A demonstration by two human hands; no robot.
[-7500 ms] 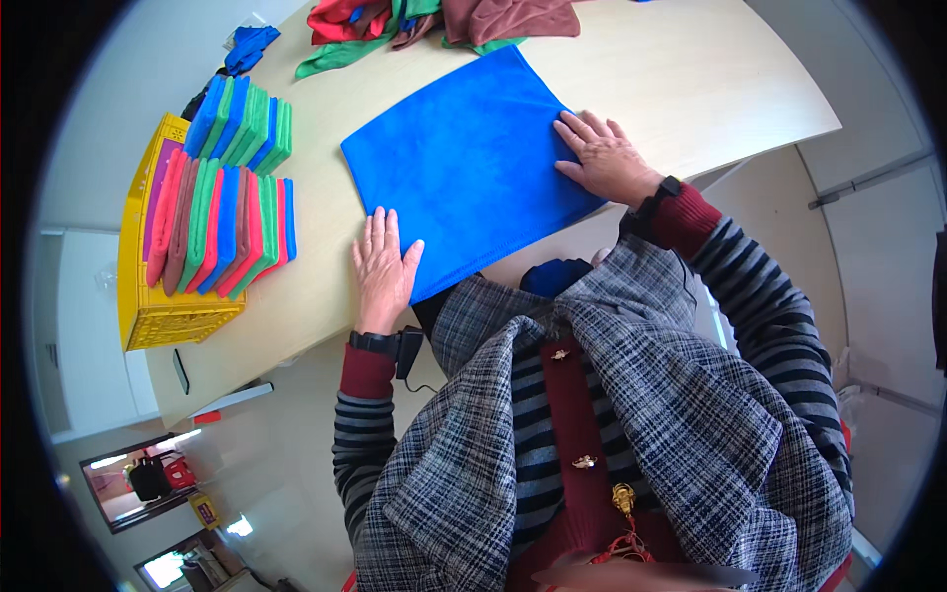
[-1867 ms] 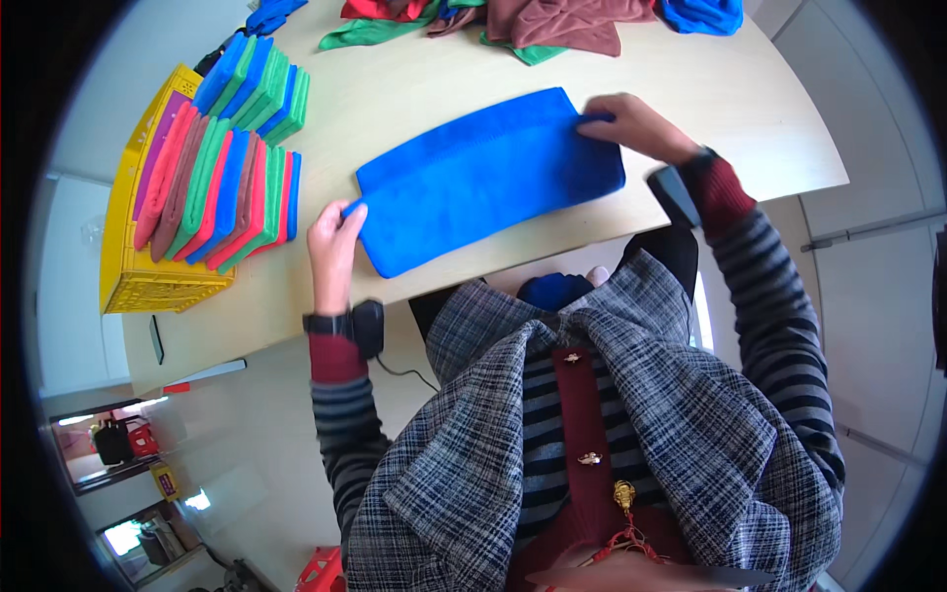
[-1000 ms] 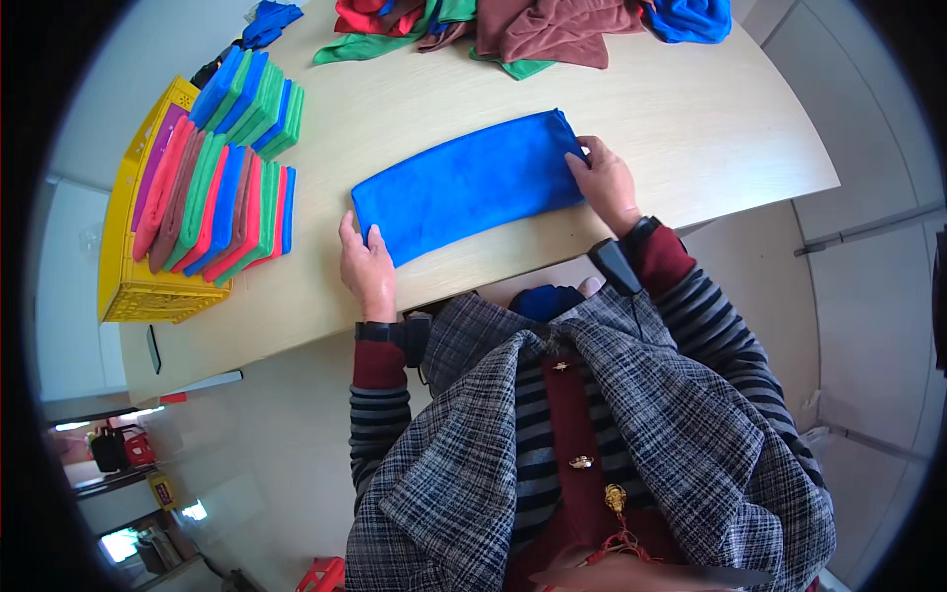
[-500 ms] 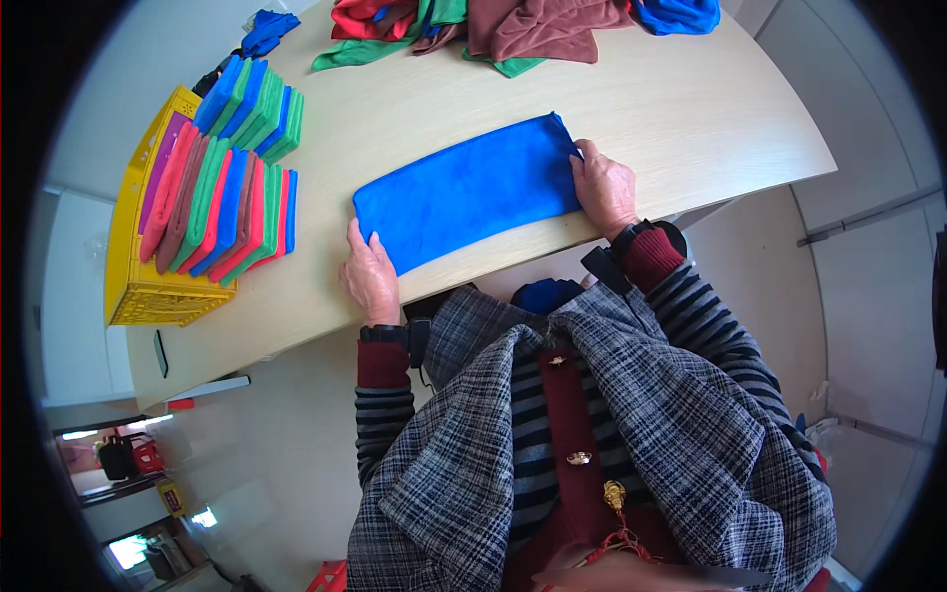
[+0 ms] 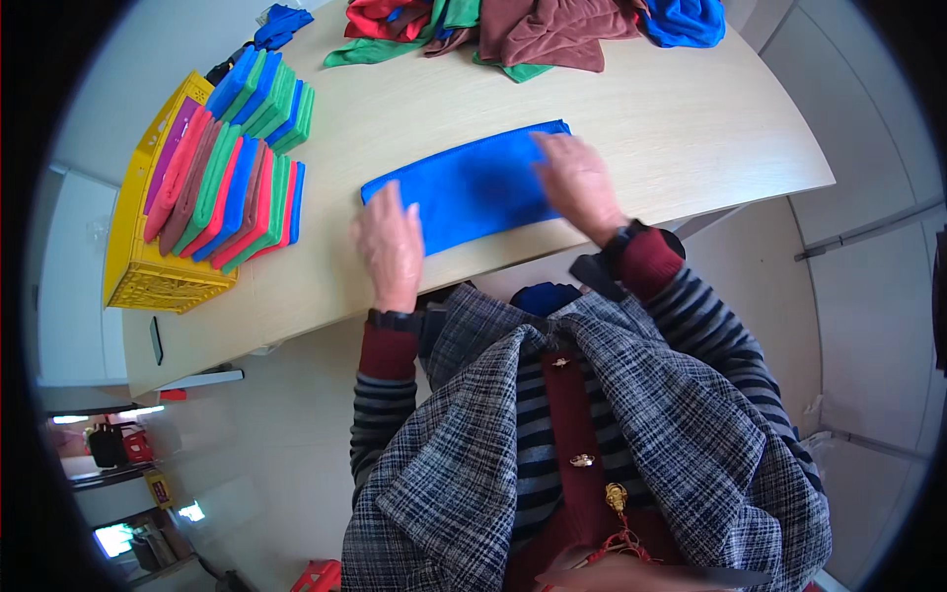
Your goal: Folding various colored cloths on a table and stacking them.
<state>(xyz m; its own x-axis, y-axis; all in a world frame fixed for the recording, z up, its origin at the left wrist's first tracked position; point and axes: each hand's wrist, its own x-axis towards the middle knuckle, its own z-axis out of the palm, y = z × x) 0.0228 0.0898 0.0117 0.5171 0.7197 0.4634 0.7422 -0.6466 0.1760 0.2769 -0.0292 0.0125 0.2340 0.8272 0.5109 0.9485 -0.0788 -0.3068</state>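
Note:
A blue towel, folded into a long flat strip, lies near the table's front edge. Over its left end is my left hand, fingers stretched out and slightly apart. My right hand hovers at the towel's right end with its fingers extended, a little smeared by motion. Neither hand grips the cloth; whether the fingertips touch it I cannot tell.
At the left, a yellow plastic crate holds two rows of folded towels in red, green, blue and brown. Loose crumpled towels are heaped along the far side of the pale wooden table.
Both hands have let go of the towel's ends and moved inward over it. The towel stays flat in nearly the same place.

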